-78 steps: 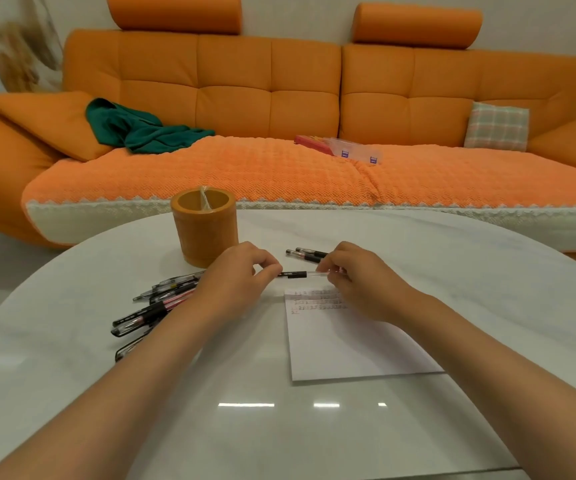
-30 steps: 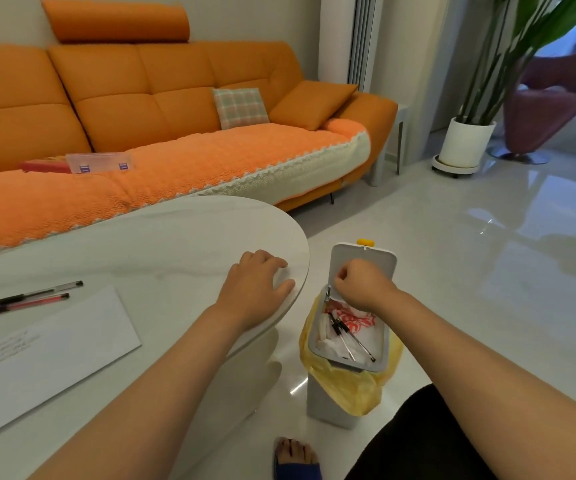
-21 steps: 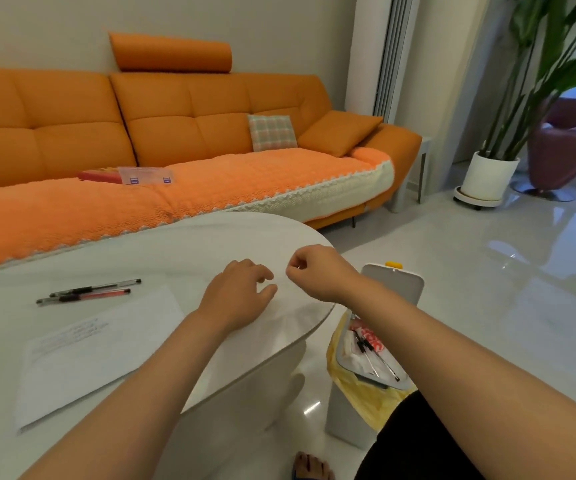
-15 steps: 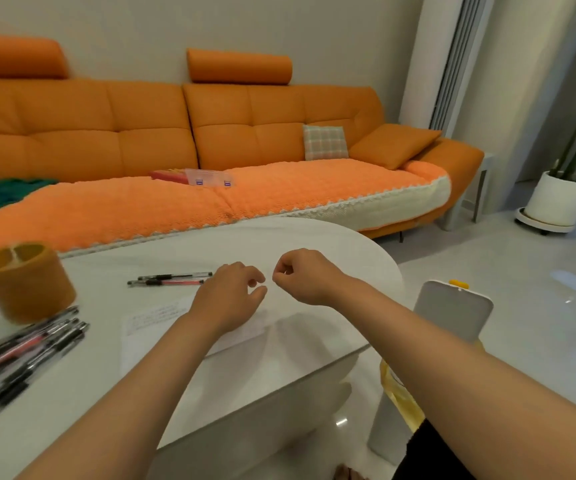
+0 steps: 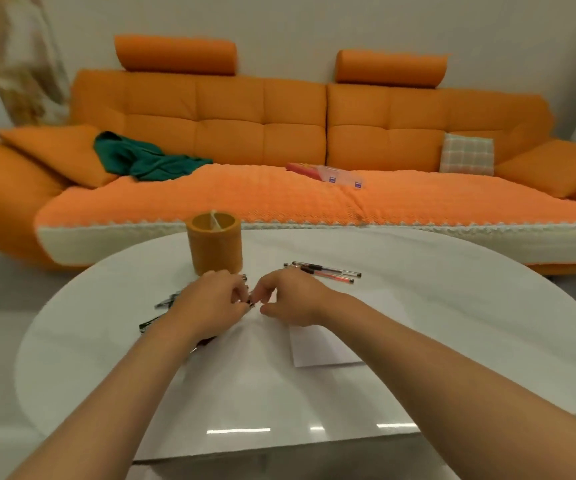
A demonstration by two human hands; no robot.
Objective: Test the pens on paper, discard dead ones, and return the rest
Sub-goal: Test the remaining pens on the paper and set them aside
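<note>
My left hand lies over a pile of dark pens on the white table and pinches one dark pen at its fingertips. My right hand meets it from the right, with index finger and thumb curled round the same pen's end. Two more pens lie side by side behind my right hand. The white test paper lies under my right wrist, with only its near corner showing. Behind my left hand stands the orange pen holder, which looks empty.
An orange sofa runs along the far side of the table, with a green cloth, a checked cushion and a clear plastic box on it. The table's near edge is close to me.
I have turned back from the bin on the floor to the table. My right hand dropped the pen there and came back; both hands now meet on a new pen at the pile.
</note>
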